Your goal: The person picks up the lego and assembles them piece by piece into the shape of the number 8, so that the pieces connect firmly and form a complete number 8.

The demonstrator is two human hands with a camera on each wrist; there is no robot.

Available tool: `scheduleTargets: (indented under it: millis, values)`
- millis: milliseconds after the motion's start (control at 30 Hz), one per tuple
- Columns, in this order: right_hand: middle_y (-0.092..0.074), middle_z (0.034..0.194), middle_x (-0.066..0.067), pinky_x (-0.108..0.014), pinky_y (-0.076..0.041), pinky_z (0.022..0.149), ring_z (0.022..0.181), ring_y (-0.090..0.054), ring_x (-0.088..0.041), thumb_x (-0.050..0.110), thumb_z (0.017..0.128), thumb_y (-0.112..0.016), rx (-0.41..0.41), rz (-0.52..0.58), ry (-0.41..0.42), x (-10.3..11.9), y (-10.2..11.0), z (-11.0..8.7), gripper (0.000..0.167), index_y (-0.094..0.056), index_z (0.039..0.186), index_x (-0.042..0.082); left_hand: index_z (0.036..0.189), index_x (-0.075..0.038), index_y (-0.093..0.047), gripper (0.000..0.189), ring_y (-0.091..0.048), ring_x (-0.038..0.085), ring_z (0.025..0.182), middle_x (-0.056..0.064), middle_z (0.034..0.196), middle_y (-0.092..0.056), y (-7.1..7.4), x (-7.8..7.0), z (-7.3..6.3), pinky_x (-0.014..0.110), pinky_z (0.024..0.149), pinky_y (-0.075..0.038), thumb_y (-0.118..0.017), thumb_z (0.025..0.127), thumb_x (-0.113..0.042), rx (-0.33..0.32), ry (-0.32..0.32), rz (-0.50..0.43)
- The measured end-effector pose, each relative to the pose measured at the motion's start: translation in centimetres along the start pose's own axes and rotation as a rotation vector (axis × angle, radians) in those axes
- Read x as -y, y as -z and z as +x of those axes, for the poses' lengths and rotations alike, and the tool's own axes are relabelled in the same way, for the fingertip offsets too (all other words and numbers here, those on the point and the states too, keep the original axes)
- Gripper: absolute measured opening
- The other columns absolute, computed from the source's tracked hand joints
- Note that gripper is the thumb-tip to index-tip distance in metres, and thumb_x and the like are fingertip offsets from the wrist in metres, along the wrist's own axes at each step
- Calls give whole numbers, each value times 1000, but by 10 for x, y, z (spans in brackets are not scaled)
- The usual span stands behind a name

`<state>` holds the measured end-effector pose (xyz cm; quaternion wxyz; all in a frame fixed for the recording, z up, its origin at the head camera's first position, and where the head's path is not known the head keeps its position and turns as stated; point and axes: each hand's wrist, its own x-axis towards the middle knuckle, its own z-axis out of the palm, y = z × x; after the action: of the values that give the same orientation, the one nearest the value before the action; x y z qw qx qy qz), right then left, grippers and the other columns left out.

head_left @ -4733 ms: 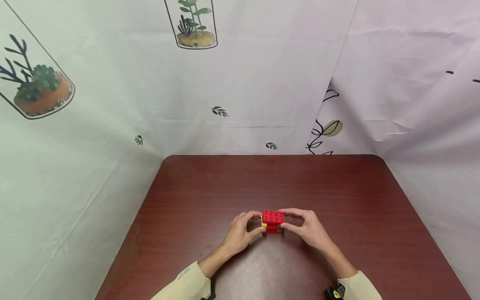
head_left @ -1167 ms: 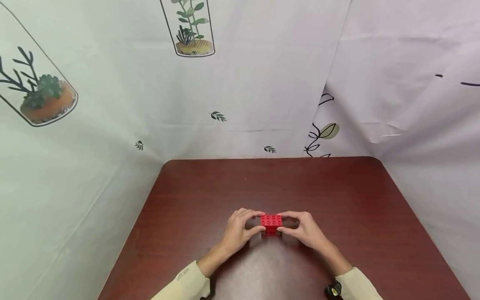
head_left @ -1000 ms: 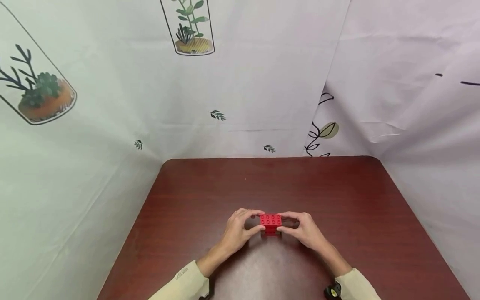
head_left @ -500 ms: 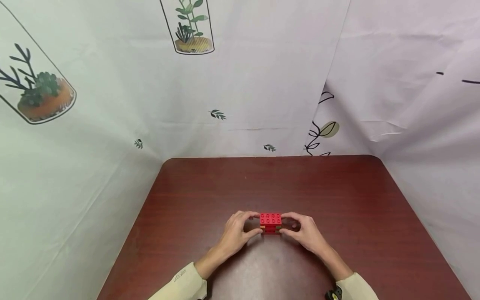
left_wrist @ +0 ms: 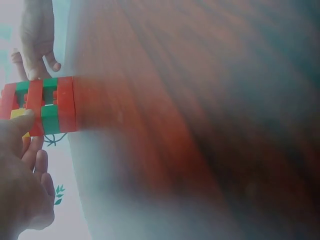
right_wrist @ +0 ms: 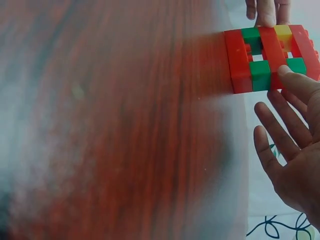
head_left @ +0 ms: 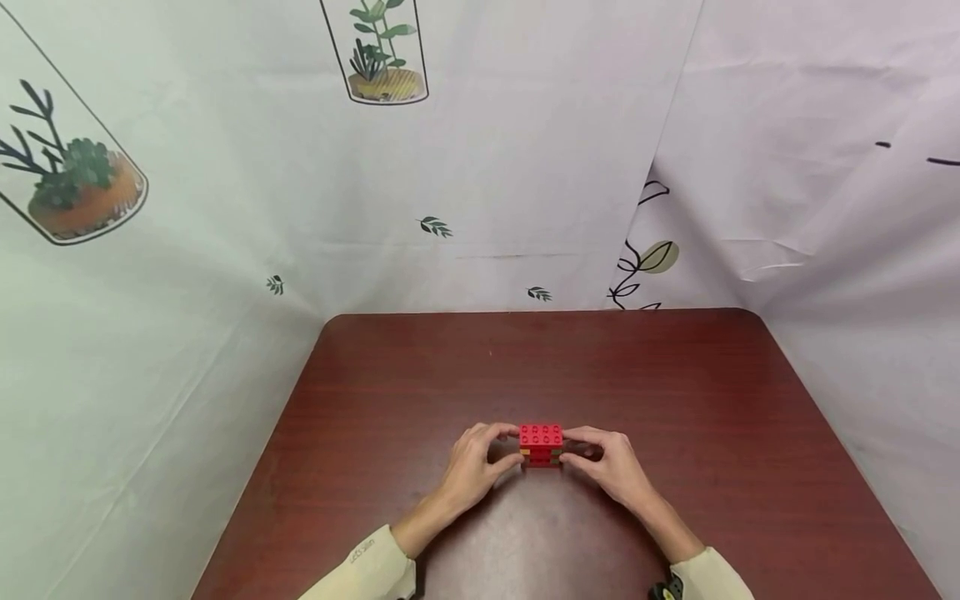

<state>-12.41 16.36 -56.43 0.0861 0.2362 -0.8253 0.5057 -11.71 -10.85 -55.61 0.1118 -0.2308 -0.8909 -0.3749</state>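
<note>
A stack of toy building bricks (head_left: 541, 437) stands upright on the table, a studded red brick on top. In the right wrist view, three red layers are spaced apart by small bricks: green bricks (right_wrist: 260, 76) in the lower gap, a yellow brick (right_wrist: 283, 32) and a green one in the upper. My left hand (head_left: 472, 467) pinches the stack's left end, thumb on the near side by the yellow brick. At the right end my right hand (head_left: 618, 467) pinches it, its thumb near the middle red layer. Fingertips behind the stack are partly hidden.
The dark reddish-brown table (head_left: 420, 375) has rounded far corners. Pale cloth walls (head_left: 487, 167) printed with plants rise behind and at both sides. Pale sleeves (head_left: 375, 567) cover the forearms, and a dark wrist device (head_left: 663, 590) shows by the right cuff.
The top red brick sat skewed earliest and now lies squared over the stack. Both thumbs have dropped from the top brick to the layers below, uncovering yellow and green. The view has shifted slightly.
</note>
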Motion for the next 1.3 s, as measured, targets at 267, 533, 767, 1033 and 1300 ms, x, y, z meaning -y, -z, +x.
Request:
scheduleTargets:
  millis: [267, 533, 767, 1033, 1300]
  values:
    - [-79, 108, -6, -27, -59, 67, 80, -71, -7, 6, 85, -89, -1, -3, -35, 1, -1, 1, 30, -82, 115, 6, 122, -15, -76, 37, -68, 15, 97, -5, 110, -79, -1, 0, 2, 39, 87, -52, -88, 89, -26, -27, 11, 8]
    - [-80, 108, -8, -28, -60, 68, 80, -72, -8, 9, 87, -88, 4, -16, -54, 1, -1, 3, 30, -82, 116, 3, 124, -16, -78, 37, -67, 10, 93, -6, 109, -79, -2, 0, 3, 38, 84, -52, -87, 90, -28, -55, 8, 9]
    - [-80, 107, -9, -28, -59, 67, 79, -73, -9, 9, 89, -86, -8, -15, -68, 2, -2, 5, 27, -82, 115, 3, 123, -15, -80, 38, -68, 11, 91, -4, 107, -80, -2, 1, 6, 37, 82, -52, -89, 88, -28, -77, 6, 0]
    - [-80, 109, -7, -27, -59, 69, 83, -74, -10, 13, 91, -85, -14, -26, -107, 2, -4, 8, 26, -82, 116, 5, 126, -15, -80, 39, -68, 12, 89, -4, 107, -81, -3, 2, 7, 38, 82, -52, -86, 90, -29, -78, 31, -2]
    - [-81, 104, -5, -28, -58, 65, 75, -71, -8, 13, 91, -85, -35, -19, -95, -1, -6, 11, 25, -83, 114, 3, 125, -14, -80, 38, -70, 17, 87, -2, 104, -81, -4, 4, 10, 35, 76, -55, -85, 91, -29, -88, 44, -26]
